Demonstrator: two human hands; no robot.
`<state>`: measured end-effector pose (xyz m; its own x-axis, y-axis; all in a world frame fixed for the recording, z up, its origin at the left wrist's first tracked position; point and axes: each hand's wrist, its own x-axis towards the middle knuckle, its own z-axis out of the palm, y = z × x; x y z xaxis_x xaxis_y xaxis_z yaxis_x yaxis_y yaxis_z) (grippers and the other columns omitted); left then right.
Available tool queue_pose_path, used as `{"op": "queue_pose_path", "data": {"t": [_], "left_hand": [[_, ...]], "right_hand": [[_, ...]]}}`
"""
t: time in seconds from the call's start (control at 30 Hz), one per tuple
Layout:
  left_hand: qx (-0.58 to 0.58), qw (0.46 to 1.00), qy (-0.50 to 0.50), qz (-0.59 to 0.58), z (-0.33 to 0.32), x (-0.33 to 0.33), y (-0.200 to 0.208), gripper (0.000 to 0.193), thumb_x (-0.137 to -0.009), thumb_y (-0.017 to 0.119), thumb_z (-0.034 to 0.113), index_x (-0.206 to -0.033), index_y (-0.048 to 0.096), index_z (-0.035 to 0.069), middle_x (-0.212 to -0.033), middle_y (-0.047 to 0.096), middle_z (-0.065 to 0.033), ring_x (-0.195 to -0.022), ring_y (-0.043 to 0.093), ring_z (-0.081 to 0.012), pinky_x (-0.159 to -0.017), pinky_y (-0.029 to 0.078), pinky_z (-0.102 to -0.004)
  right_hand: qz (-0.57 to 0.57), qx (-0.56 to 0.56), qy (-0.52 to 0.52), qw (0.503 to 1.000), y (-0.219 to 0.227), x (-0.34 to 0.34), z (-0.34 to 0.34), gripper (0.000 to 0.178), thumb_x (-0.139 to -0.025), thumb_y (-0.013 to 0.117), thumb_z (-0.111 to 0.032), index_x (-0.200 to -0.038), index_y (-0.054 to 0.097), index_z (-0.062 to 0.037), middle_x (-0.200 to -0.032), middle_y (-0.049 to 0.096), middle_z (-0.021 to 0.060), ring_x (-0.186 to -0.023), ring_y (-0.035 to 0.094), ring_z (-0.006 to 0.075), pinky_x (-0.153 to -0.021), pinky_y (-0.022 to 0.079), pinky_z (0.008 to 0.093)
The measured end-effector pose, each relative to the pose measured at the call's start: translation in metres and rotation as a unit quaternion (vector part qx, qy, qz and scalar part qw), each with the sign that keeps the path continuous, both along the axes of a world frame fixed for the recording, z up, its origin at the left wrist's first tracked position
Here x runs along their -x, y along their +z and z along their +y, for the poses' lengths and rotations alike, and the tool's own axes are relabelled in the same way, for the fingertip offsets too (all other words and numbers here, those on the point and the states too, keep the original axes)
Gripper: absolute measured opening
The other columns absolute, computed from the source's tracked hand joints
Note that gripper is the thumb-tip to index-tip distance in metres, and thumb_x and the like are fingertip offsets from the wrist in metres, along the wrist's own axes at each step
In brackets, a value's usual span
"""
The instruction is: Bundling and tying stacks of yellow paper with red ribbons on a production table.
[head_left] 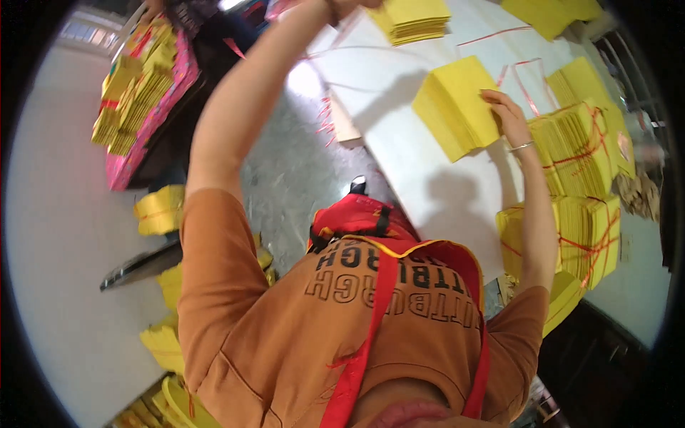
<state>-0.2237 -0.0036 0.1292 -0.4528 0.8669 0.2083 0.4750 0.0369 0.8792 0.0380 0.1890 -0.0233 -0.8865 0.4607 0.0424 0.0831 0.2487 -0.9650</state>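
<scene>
My right hand (508, 120) is at the right edge of a thick stack of yellow paper sheets (457, 107) over the white table. Its fingertips curl over that edge, while the thumb is hidden. Layered edges show along the stack's near left side. My left arm reaches far forward, and my left hand (347, 6) is cut off by the top of the picture. Close beside it lies another pile of yellow paper (412, 21); whether the fingers touch it does not show.
Bundles of yellow paper tied with red string (571, 157) line the table's right side. Red string (526, 89) lies on the white table (399, 135). More yellow bundles (139, 93) rest on a pink-covered surface at left. Further yellow stacks (160, 210) stand by the left wall.
</scene>
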Motion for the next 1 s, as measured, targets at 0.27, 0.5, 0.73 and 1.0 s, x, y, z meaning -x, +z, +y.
{"op": "queue_pose_path", "data": {"t": [0.27, 0.5, 0.73, 1.0], "left_hand": [[0.116, 0.966, -0.147, 0.18, 0.034, -0.141, -0.102, 0.021, -0.087, 0.043, 0.024, -0.086, 0.048, 0.003, -0.074, 0.057, -0.0179, -0.07, 0.056, -0.0348, -0.061, 0.043, -0.0424], [0.153, 0.955, -0.18, 0.182, 0.035, -0.139, -0.117, 0.018, -0.088, 0.042, 0.021, -0.085, 0.047, 0.004, -0.075, 0.058, -0.0163, -0.071, 0.056, -0.0336, -0.062, 0.043, -0.0416], [0.075, 0.982, -0.137, -0.11, 0.025, -0.122, -0.138, 0.021, -0.086, 0.05, 0.023, -0.084, 0.053, 0.002, -0.073, 0.057, -0.0073, -0.069, 0.052, -0.0159, -0.066, 0.042, -0.028], [0.03, 0.975, -0.053, -0.216, 0.027, -0.13, -0.152, 0.015, -0.085, 0.053, 0.014, -0.086, 0.054, -0.001, -0.071, 0.054, -0.0031, -0.068, 0.049, -0.009, -0.064, 0.041, -0.0224]], "right_hand": [[-0.08, 0.2, -0.078, 0.973, 0.027, 0.006, -0.012, 0.046, -0.085, 0.042, -0.047, -0.098, 0.062, -0.0068, -0.084, 0.059, -0.0014, -0.076, 0.049, 0.0076, -0.072, 0.037, 0.0221], [-0.018, 0.229, -0.181, 0.956, 0.028, 0.016, 0.001, 0.021, -0.083, 0.057, -0.031, -0.081, 0.057, -0.0102, -0.07, 0.055, -0.0039, -0.061, 0.049, 0.0035, -0.052, 0.035, 0.0148], [0.068, 0.376, -0.236, 0.893, 0.025, 0.015, 0.046, 0.024, -0.084, 0.058, -0.031, -0.088, 0.059, -0.0079, -0.07, 0.052, -0.0037, -0.058, 0.049, 0.0047, -0.046, 0.038, 0.0173], [0.177, 0.396, -0.317, 0.843, 0.013, 0.042, 0.047, 0.023, -0.086, 0.056, -0.025, -0.087, 0.057, -0.0023, -0.071, 0.053, 0.0048, -0.066, 0.055, 0.0139, -0.063, 0.053, 0.0276]]}}
